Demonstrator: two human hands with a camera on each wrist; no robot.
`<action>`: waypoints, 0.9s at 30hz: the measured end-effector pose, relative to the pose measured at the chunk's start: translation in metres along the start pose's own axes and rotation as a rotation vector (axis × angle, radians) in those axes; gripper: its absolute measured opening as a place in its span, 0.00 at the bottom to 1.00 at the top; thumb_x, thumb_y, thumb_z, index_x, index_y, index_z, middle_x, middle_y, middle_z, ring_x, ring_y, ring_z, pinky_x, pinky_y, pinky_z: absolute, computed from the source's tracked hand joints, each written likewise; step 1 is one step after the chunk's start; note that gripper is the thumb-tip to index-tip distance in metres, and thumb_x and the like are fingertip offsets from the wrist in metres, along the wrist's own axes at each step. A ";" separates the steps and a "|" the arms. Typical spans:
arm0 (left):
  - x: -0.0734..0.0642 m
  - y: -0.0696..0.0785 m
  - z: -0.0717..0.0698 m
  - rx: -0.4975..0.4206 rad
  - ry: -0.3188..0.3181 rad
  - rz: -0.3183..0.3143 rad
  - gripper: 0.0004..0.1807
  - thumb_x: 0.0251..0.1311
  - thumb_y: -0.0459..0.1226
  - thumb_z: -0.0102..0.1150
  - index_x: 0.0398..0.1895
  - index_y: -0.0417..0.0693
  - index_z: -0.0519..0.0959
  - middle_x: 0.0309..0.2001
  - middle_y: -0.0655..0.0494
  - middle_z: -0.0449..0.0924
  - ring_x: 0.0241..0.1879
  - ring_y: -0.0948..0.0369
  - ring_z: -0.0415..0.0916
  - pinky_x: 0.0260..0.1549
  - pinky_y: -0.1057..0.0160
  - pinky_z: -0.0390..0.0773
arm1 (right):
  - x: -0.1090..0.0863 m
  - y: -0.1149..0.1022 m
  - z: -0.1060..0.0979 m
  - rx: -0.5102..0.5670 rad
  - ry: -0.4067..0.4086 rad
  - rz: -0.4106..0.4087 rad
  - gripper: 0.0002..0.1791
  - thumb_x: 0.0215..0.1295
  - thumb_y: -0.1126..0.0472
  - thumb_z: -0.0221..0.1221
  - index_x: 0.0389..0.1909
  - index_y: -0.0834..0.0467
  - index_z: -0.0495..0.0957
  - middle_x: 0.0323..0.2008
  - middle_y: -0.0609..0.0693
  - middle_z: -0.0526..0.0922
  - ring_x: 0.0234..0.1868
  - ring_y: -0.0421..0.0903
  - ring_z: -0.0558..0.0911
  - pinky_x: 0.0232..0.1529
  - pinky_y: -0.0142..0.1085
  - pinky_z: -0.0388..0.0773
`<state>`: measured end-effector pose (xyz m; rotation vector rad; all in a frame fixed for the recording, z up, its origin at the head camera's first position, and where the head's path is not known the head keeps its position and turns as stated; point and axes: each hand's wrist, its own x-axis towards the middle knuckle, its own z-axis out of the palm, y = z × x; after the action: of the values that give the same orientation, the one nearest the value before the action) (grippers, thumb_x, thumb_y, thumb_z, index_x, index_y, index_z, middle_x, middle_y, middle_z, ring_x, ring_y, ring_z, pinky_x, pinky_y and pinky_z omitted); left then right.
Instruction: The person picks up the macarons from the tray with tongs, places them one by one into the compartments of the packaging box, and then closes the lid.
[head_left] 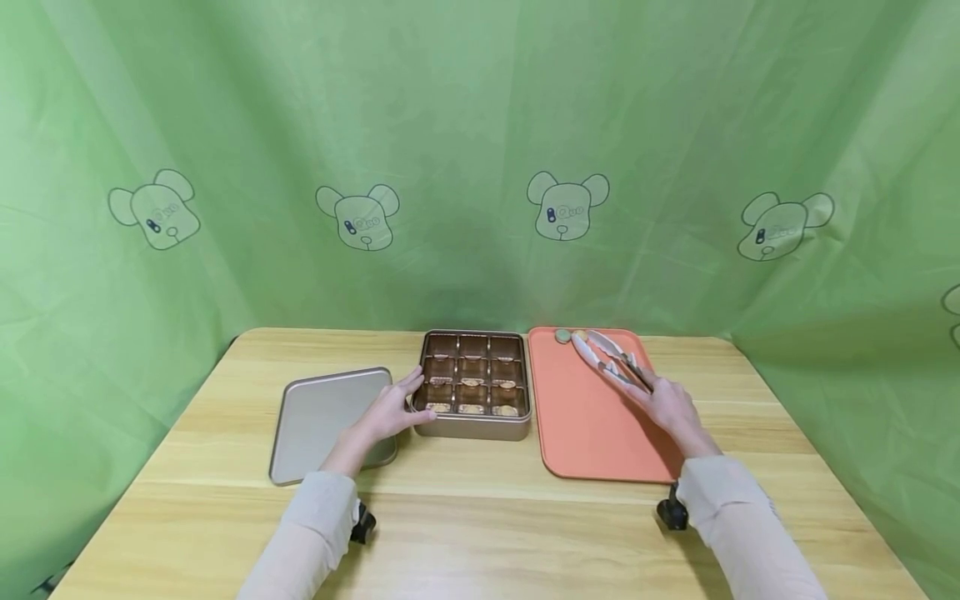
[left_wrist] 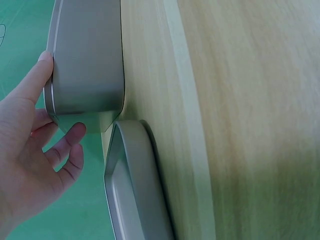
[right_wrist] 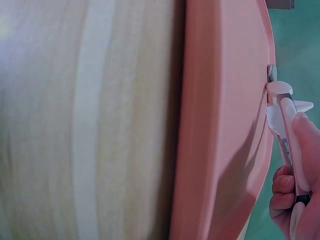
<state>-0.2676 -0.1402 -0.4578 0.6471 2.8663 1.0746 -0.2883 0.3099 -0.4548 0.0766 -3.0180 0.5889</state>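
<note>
Two round biscuits (head_left: pixel 562 336), green and tan, likely light, brittle
Right hand (head_left: pixel 671 407) grips white-tipped tongs (head_left: pixel 588 353), best closed gently at edges; left hand (head_left: pixel 392 410) rests loosely on brown metal box (head_left: pixel 472 427)

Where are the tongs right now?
Head view, right side: the tongs are in the right hand over the coral tray, tips near its far edge, just right of the green disc.

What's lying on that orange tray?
Near its far edge: a green round piece and, by the tips of the tongs, a tan piece. The right hand and sleeve cover part of the tray; anything beneath is hidden.
</note>
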 end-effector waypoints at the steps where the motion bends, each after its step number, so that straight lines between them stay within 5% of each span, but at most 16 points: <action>1: 0.000 0.000 0.000 0.003 0.000 0.000 0.43 0.50 0.45 0.65 0.62 0.28 0.59 0.69 0.40 0.49 0.66 0.41 0.50 0.65 0.45 0.50 | 0.000 0.000 0.000 -0.002 0.004 -0.003 0.32 0.66 0.45 0.48 0.62 0.64 0.61 0.44 0.79 0.71 0.40 0.73 0.73 0.31 0.55 0.71; 27: 0.000 0.000 0.000 0.002 0.004 -0.004 0.43 0.50 0.45 0.65 0.63 0.28 0.59 0.69 0.42 0.49 0.66 0.41 0.50 0.65 0.44 0.49 | -0.015 0.004 0.001 0.032 0.077 -0.037 0.36 0.66 0.43 0.47 0.64 0.65 0.58 0.48 0.81 0.68 0.45 0.74 0.71 0.42 0.60 0.71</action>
<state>-0.2678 -0.1401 -0.4579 0.6396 2.8709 1.0735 -0.2734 0.3135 -0.4581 0.1091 -2.9263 0.6224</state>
